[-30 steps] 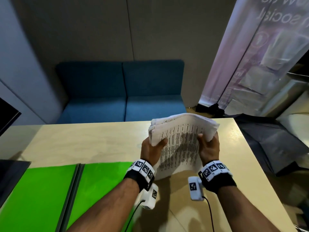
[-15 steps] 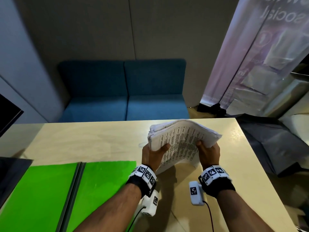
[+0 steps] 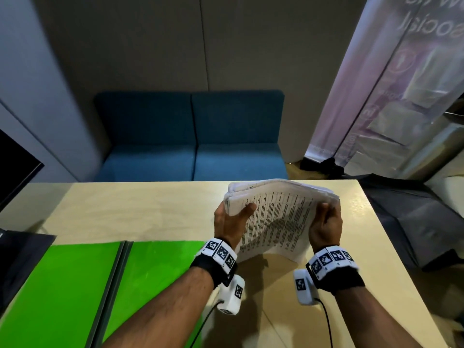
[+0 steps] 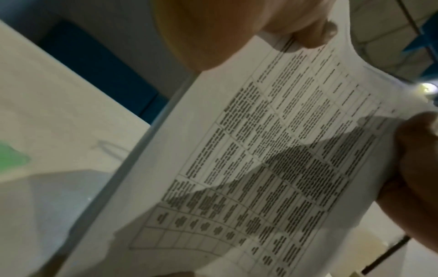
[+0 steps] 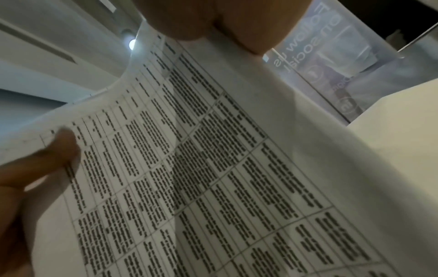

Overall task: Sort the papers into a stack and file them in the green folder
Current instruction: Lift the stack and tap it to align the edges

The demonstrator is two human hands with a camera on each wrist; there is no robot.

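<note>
A thick stack of white papers [image 3: 278, 217] printed with tables stands tilted above the beige table [image 3: 140, 212], its lower edge near the tabletop. My left hand [image 3: 233, 219] grips the stack's left edge, thumb across the front sheet. My right hand [image 3: 326, 222] grips the right edge. The printed sheet [image 4: 272, 150] fills the left wrist view, and the same sheet [image 5: 213, 168] fills the right wrist view. The green folder [image 3: 75, 285] lies open flat at the near left of the table, its grey spine [image 3: 113, 285] running down the middle.
A blue sofa [image 3: 193, 141] stands behind the table's far edge. A pale banner [image 3: 401, 84] hangs at the right, with dark bags [image 3: 411, 222] on the floor below. A dark screen [image 3: 15, 167] sits at the left edge.
Both hands have lowered the stack towards the table, and the sheets have bowed a little more at the top. The grip on both edges is the same.
</note>
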